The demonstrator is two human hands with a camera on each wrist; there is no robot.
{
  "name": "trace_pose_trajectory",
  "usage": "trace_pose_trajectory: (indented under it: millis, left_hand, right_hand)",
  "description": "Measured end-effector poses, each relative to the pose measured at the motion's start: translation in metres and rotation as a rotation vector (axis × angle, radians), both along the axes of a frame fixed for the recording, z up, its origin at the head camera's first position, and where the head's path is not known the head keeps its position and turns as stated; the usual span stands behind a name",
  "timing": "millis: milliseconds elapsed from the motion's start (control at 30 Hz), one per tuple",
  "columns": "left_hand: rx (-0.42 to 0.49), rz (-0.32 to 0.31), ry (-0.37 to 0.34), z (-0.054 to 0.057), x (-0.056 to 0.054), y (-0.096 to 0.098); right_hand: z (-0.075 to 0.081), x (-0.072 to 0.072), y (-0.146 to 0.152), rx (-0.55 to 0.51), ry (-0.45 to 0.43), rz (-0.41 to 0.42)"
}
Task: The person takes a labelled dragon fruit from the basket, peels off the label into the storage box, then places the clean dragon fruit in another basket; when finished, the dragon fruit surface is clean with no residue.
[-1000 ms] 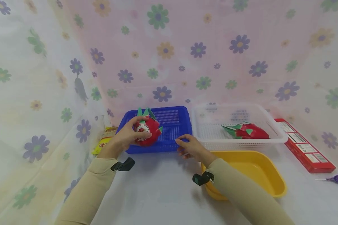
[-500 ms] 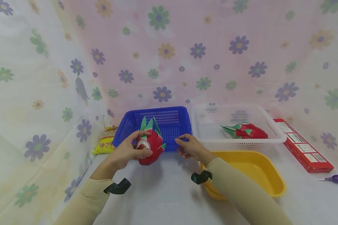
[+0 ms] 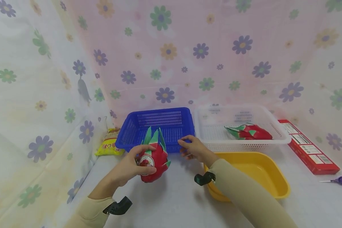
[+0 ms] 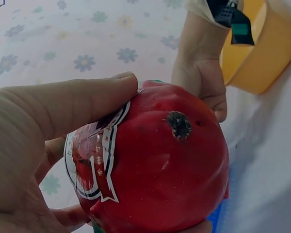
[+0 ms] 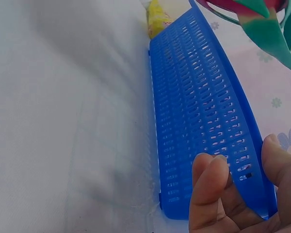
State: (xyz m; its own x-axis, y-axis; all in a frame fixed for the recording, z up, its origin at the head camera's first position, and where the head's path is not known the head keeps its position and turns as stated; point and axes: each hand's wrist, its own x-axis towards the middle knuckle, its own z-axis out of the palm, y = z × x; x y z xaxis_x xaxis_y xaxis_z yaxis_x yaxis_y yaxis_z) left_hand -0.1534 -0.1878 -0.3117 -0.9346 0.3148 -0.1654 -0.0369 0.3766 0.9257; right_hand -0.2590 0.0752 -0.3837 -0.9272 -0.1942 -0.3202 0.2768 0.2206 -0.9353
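White slotted basket [image 3: 239, 142]: a second dragon fruit [image 3: 257, 132] lies on its side within. Yellow tub [image 3: 256, 167] in front, smooth, round-cornered. Blue basket [image 3: 159, 117] to the left, perforated walls. Your left hand [image 3: 128, 166] pinches a dragon fruit [image 3: 160, 160] just in front of the blue basket, leaves up: glossy red skin, pointed green tips, round label [image 3: 146, 161] by your thumb. Your right hand [image 3: 196, 149] curls at that basket's near corner; whether it grips the rim, I cannot tell.
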Motion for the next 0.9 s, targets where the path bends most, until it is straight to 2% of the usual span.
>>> trace_pose_trajectory:
  millis: [233, 433, 667, 900]
  left_hand:
    - [-0.039, -0.04, 0.027, -0.006, 0.023, 0.005]
    - [-0.026, -0.091, -0.038, -0.017, 0.038, 0.017]
    - [-0.04, -0.141, -0.072, -0.036, 0.041, 0.033]
    - [-0.067, -0.118, -0.093, -0.048, 0.036, 0.041]
  right_hand:
    - [0.003, 0.0, 0.0, -0.018, 0.011, 0.005]
    - [0.002, 0.0, 0.002, -0.027, 0.015, 0.011]
    - [0.001, 0.0, 0.003, -0.036, 0.014, 0.027]
    - [0.001, 0.001, 0.002, -0.035, 0.014, 0.029]
